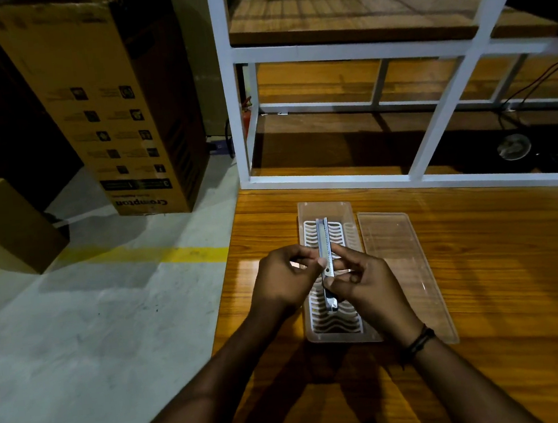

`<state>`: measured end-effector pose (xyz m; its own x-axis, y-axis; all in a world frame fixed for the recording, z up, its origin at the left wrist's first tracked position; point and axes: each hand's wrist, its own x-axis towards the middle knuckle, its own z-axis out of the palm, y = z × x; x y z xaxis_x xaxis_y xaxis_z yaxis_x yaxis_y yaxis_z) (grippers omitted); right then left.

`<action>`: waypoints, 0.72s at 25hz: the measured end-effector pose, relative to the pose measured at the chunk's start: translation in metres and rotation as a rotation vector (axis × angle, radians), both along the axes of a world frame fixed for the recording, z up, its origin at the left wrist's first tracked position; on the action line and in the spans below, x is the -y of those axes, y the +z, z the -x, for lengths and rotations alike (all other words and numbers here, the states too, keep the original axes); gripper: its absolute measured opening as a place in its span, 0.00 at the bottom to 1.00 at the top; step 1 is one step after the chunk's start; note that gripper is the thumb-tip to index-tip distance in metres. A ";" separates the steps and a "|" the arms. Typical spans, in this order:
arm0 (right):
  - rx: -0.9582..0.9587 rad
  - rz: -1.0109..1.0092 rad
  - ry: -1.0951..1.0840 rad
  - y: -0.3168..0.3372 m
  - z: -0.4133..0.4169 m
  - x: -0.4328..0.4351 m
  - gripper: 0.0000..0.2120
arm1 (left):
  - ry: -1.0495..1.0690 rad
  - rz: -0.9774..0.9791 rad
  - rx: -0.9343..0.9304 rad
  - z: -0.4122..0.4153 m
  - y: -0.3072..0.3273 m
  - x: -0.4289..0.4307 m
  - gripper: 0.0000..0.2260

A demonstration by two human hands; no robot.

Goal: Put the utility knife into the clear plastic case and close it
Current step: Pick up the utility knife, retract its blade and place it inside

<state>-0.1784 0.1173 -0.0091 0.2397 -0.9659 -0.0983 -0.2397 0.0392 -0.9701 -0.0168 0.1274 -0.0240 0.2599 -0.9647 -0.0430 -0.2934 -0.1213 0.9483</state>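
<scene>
- A glossy orange-brown wooden table (482,259) carries everything; its left edge borders a grey concrete floor (77,336).
- A clear plastic case (321,336) lies open on the table, long side running away from the person, with a white wavy-slotted insert (346,323) inside.
- Its clear lid (395,250) lies flat just beside it on the right.
- A white metal shelf frame (336,179) stands at the table's far edge.

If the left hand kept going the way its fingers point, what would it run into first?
The left hand points right, and its fingertips already touch the knife held over the open case. Just past that is the right hand, gripping the knife from the other side. Depth is hard to judge here.
</scene>
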 end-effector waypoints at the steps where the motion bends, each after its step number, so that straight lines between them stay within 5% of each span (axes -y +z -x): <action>1: -0.059 0.032 0.001 0.001 -0.001 0.001 0.30 | 0.025 0.017 0.041 -0.002 -0.002 0.000 0.03; 8: -0.473 0.193 0.041 0.016 -0.012 0.009 0.28 | 0.083 -0.047 0.170 -0.006 -0.014 -0.005 0.15; 18: -0.674 0.216 0.066 -0.014 -0.037 0.028 0.19 | 0.082 -0.137 0.097 -0.006 -0.010 -0.004 0.13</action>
